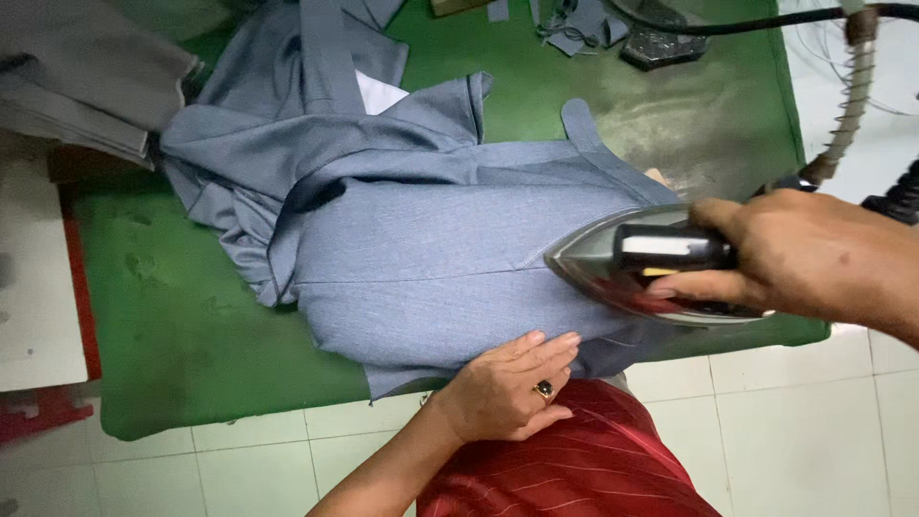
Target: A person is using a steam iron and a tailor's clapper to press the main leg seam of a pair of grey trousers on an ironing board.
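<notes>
Pressing is under way on the blue-grey woven garment piece [431,258], which is spread over the green padded ironing table [182,325], with its lower edge hanging just over the table's near side. The grey metal steam iron with a black handle [641,263] is gripped by the right hand [804,254]; fingers are wrapped fully round the handle, fist closed, thumb underneath. The iron's tip points left, and the sole appears to rest on the cloth's right part.

The left hand [512,383] lies flat and open on the cloth's near edge, fingers together and extended toward the iron, nothing grasped; a dark-stoned ring is worn on it.

Judged good practice: cloth should be kept taut by the flat hand, fingertips held clear of the sole, and the iron moved along the seam line rather than across the bunched folds at left. The black hose [766,19] behind should be kept off the fabric.
</notes>
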